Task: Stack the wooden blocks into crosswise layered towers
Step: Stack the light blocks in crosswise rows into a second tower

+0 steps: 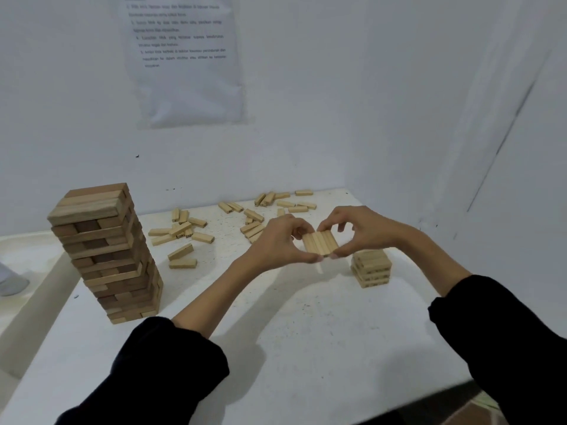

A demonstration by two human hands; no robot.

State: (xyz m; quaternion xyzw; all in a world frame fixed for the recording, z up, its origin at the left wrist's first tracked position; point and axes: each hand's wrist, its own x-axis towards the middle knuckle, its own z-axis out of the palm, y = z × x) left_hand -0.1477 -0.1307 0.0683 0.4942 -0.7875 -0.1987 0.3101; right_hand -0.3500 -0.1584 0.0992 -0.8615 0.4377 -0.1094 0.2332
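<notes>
A white bench [306, 348], flecked with small dark specks, fills the corner between a white back wall [337, 87] and a white side wall [527, 185]. A printed sheet [184, 62] hangs on the back wall, its text too blurred to read. A dark slanting streak [503, 142] marks the side wall. A pale thing [9, 280], unclear what, shows at the left edge.

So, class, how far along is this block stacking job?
Done: a tall tower stands at the left. In hand: the left hand and right hand pinch a flat row of blocks near the short tower, a few layers high. Left: many loose blocks lie scattered behind.
</notes>
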